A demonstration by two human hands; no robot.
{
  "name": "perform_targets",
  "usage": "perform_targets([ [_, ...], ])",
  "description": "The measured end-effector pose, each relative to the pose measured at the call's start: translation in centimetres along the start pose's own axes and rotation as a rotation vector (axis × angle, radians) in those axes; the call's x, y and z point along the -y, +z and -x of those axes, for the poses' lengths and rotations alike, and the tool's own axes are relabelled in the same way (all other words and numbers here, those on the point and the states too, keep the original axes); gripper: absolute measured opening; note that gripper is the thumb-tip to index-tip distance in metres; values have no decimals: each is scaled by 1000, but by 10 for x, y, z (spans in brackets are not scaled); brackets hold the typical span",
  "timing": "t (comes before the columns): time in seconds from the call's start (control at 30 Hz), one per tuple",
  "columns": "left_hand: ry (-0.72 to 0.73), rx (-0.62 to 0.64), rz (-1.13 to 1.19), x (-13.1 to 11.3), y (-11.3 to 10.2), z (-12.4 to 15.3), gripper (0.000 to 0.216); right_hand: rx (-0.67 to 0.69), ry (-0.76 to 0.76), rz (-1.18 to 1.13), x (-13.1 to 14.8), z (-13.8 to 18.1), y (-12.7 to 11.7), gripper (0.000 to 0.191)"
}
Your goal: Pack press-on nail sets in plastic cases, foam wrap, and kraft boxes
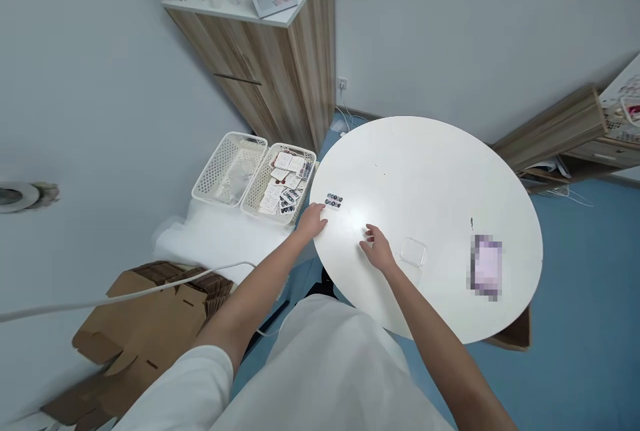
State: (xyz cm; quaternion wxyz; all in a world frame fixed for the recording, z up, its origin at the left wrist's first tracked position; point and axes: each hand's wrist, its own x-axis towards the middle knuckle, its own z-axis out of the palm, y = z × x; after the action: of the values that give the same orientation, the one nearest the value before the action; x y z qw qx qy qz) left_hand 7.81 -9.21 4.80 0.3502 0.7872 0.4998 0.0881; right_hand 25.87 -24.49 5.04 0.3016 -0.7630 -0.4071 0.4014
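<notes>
A small set of dark press-on nails, in two rows, lies at the left side of the white oval table. My left hand is at the table's edge, its fingertips at the lower left corner of the set and the thumb apart from them. Whether they touch it is too small to tell. Over the table to the right, my right hand has its fingers spread and holds nothing. Beside its wrist lies a clear plastic box, its lower part faint against the white top.
Left of the table stand two white baskets; one holds nail cards, the other clear plastic pieces. A blurred purple item lies on the table's right. Flattened cardboard boxes and a white cable are at lower left; a wooden cabinet stands behind.
</notes>
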Motion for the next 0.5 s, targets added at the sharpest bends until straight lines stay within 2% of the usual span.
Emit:
perform_targets([
  [0.23,27,198,-195,8,-19,-56,60,12,2,149,37,-71,33,57],
  [0.37,25,290,-254,10,-19,-71,69,3,44,238,48,-97,50,62],
  [0.5,54,337,-292,13,-16,-77,70,-23,87,331,56,-110,60,67],
])
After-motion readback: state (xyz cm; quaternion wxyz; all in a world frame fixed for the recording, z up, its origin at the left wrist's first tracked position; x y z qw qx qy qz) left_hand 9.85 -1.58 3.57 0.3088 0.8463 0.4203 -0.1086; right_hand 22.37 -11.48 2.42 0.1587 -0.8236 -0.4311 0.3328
